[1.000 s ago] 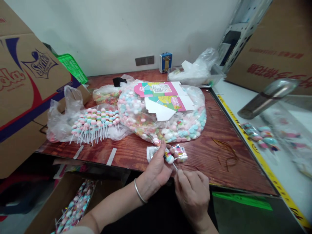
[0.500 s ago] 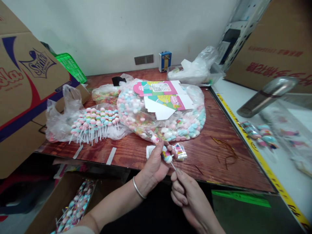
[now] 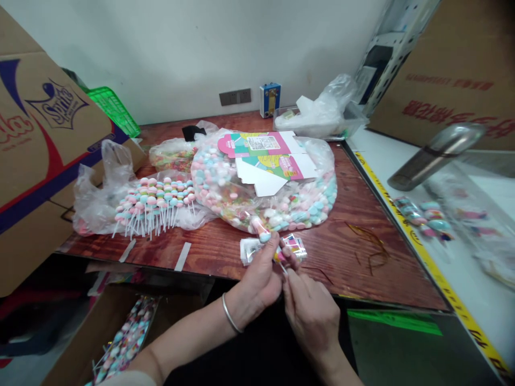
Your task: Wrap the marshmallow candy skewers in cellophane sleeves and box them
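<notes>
My left hand [image 3: 263, 273], with a metal bangle at the wrist, is closed round a marshmallow lollipop [image 3: 263, 235] in a printed clear wrapper. Its upper end pokes out past my thumb, and my fingers cover much of the rest. The lollipop's white stick points down towards me, and my right hand [image 3: 309, 303] pinches it near the bottom of the wrapper. Just behind my left hand lie stacks of printed wrappers [image 3: 296, 247] on the wooden table. A large clear bag of pastel marshmallows [image 3: 317, 206] lies beyond, with a flattened printed carton [image 3: 267, 185] on top.
Several unwrapped marshmallow sticks [image 3: 161, 195] lie on a plastic bag at the left. Below the table edge, a cardboard box [image 3: 84, 321] holds wrapped lollipops [image 3: 124, 338]. Gold twist ties [image 3: 374, 244] lie at the right, and a steel flask [image 3: 436, 158] rests on the white surface.
My right hand has moved up the stick towards my left hand. The lollipop has slid further up through my left hand, so its upper end now shows past the thumb.
</notes>
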Motion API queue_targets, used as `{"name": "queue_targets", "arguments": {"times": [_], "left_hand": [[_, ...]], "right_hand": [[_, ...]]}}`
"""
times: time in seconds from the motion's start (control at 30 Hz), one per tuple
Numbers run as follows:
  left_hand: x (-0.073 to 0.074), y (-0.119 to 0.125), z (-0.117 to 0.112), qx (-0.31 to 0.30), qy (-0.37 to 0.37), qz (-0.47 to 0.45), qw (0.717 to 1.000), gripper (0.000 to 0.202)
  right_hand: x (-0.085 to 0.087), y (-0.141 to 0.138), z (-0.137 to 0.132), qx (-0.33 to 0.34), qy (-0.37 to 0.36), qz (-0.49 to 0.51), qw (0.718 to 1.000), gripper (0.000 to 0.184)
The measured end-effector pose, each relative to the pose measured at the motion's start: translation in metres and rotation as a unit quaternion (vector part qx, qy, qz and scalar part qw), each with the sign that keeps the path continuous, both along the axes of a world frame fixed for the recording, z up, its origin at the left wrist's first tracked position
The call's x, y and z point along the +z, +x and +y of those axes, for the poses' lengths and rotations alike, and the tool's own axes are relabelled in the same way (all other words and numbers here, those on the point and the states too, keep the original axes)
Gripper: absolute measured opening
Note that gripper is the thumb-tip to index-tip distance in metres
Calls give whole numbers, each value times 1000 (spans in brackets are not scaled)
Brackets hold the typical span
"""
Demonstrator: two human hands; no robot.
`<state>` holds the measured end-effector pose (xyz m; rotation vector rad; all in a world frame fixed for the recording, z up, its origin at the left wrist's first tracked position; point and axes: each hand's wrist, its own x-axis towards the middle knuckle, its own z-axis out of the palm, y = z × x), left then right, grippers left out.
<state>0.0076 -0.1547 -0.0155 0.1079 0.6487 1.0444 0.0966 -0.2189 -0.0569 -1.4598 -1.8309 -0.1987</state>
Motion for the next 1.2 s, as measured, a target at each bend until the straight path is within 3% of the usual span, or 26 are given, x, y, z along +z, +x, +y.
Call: {"name": "queue_targets", "arguments": {"times": [0.1, 0.2, 0.3, 0.4, 0.53, 0.63, 0.7, 0.87, 0.93, 0.97, 1.0, 1.1, 1.13, 1.17, 1.2], "left_hand": [[-6, 1, -7, -45, 34, 33, 998, 34], [-8, -5, -6, -52, 61, 50, 996, 41], [-11, -8, -4, -48, 86, 60, 993, 42], [-14, -1, -10, -64, 115, 91, 987, 36], [-17, 9, -17, -30, 114, 111, 987, 37], [-18, 9, -16, -28, 126, 139, 982, 36], [-19, 6, -15, -56, 142, 152, 977, 34], [-18, -6, -16, -152, 149, 94, 973, 32], [-18, -9, -16, -149, 159, 103, 970, 30], [-18, -9, -16, -139, 164, 120, 969, 29], [-18, -8, -15, -128, 167, 140, 967, 28], [-18, -5, -15, -93, 172, 193, 962, 27], [-18, -5, -15, -88, 176, 200, 960, 26], [-17, -5, -14, -94, 179, 195, 960, 24], [-16, -7, -14, -109, 179, 179, 961, 23]], "right_hand": [[2, -3, 0, 4, -125, 194, 973, 27], [7, -3, -3, 38, -251, 381, 889, 32], [10, -3, -3, 56, -310, 471, 824, 37], [12, -4, 3, 24, -291, 489, 822, 43], [13, -3, 9, -5, -290, 466, 836, 45], [12, -2, 10, -3, -291, 505, 813, 41], [9, -2, 10, 21, -287, 572, 768, 35], [8, 0, 13, 74, -324, 748, 575, 39], [9, 2, 11, 92, -365, 751, 542, 40], [9, 2, 10, 88, -372, 739, 555, 40], [9, 2, 8, 74, -365, 715, 591, 38], [8, 0, 4, -6, -272, 596, 756, 36], [7, -2, 3, -21, -246, 564, 788, 35], [6, -3, 2, -20, -235, 556, 797, 33], [6, -4, 2, -5, -241, 578, 779, 32]]}}
